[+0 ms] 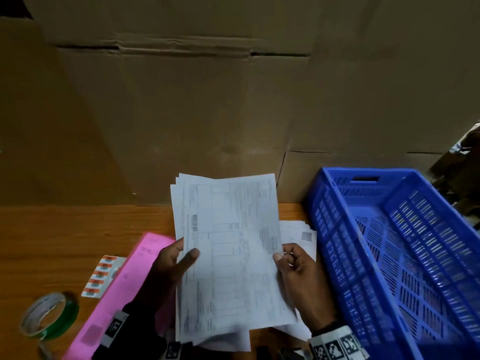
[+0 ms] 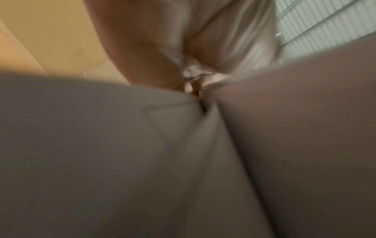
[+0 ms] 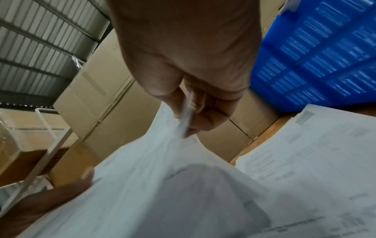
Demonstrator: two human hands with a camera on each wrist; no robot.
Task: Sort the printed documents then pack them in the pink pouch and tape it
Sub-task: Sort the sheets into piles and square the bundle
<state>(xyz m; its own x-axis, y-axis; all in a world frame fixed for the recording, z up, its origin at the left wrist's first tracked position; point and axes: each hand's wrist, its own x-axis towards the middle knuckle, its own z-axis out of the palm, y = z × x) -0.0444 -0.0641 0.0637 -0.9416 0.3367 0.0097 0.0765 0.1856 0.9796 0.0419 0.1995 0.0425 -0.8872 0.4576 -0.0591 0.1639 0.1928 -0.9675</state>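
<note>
Both hands grip the printed documents: left hand thumb on top, right hand pinching the edge. Print's too blurry to read, and the left wrist view is just paper.

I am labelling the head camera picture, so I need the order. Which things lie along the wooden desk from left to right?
Tape roll → sticker sheet → pink pouch → left hand → held printed documents → right hand → blue crate.
</note>
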